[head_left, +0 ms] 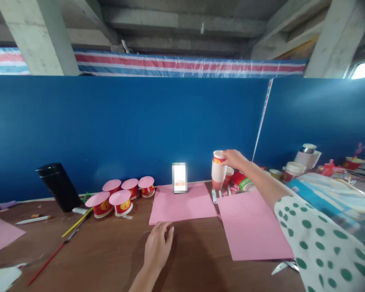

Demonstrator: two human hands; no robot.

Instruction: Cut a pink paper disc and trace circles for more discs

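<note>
At the back of the worktop (pixel 109 251): cups and two hands.

The right hand (pixel 233 158), fingers curled, grips the rim of the stacked paper cups (pixel 219 172); their contents cannot be told. The left hand (pixel 158 245), half open and holding nothing, lies by the front edge of the pink paper stack (pixel 182 207). Five short red cups (pixel 123 205) bear pink discs; bare worktop extends left of this hand.
</note>
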